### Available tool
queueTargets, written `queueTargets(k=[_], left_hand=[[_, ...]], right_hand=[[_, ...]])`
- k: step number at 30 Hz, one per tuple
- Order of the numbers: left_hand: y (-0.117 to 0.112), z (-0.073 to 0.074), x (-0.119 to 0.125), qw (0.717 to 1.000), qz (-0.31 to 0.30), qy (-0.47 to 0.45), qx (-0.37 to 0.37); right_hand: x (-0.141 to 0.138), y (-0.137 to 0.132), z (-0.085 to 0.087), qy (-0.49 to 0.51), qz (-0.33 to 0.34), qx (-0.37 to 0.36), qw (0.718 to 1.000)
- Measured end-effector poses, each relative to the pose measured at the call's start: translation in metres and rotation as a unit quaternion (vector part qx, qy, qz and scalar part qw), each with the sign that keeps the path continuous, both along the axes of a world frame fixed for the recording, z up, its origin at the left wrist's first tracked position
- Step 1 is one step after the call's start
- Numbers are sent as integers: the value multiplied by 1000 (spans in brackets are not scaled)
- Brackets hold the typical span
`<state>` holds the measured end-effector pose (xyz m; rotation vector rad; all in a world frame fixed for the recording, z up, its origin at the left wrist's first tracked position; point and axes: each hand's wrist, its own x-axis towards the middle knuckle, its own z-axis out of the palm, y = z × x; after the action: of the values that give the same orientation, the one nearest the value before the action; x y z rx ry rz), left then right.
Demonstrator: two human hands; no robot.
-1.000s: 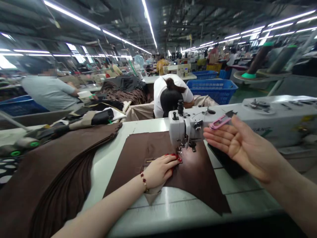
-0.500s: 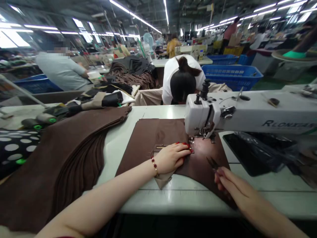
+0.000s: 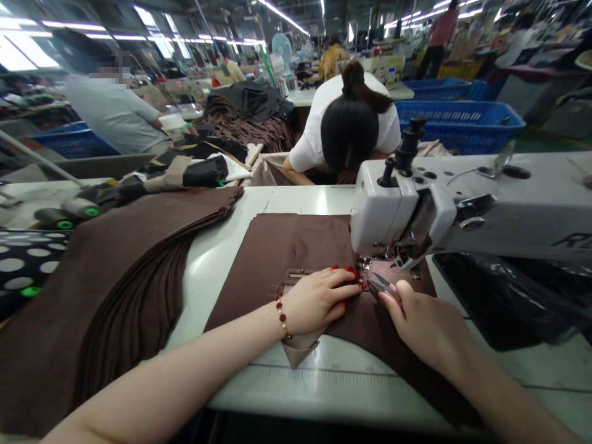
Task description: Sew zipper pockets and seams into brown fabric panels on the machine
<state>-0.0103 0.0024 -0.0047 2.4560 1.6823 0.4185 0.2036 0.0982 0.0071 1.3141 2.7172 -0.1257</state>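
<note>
My R hand (image 3: pixel 425 324) is shut tight on a pair of pink thread snips (image 3: pixel 383 287), w/ the small metal tips aimed up and left at the foot of the sewing machine head (image 3: pixel 393 216). Just left of that grip, my L hand (image 3: pixel 319 299) lies flat on a brown cloth panel (image 3: pixel 277 246), fingers together, not clamped on anything. Its red nails are right by the machine foot, and the two hands are almost touching. The panel sits under both hands on the white sewing table (image 3: pixel 296 200). A short zip (image 3: pixel 298 275) lies on the cloth just above my L hand, and a red bead bracelet (image 3: pixel 280 317) is on that wrist. Left of the L hand is a big pile of brown cloth (image 3: pixel 115 302). Right of the R hand is a black plastic bag (image 3: pixel 504 296). Ahead of the grip, past the machine, a person in a white top (image 3: pixel 319 129) bends over, near a blue basket (image 3: pixel 457 120).
</note>
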Motion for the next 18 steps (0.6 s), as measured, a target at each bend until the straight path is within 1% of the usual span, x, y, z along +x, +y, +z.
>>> queueTargets(k=[2,5,8,14,18], left_hand=[[0,0,0,1000,1,0,-2],[0,0,0,1000,0,0,-2],[0,0,0,1000,0,-1,1],[0,-1,0,1000,2,-8,1],[0,-3,0,1000,-1,-16,3]], right_hand=[[-2,-1,-1,1,8,11,1000],[-3,-2,0,3,12,6,1000],[-5,-1,2,-3,9,-13,1000],[-9,2,11,-5,21,-74,997],[-13,4,15,-8,17,-87,996]])
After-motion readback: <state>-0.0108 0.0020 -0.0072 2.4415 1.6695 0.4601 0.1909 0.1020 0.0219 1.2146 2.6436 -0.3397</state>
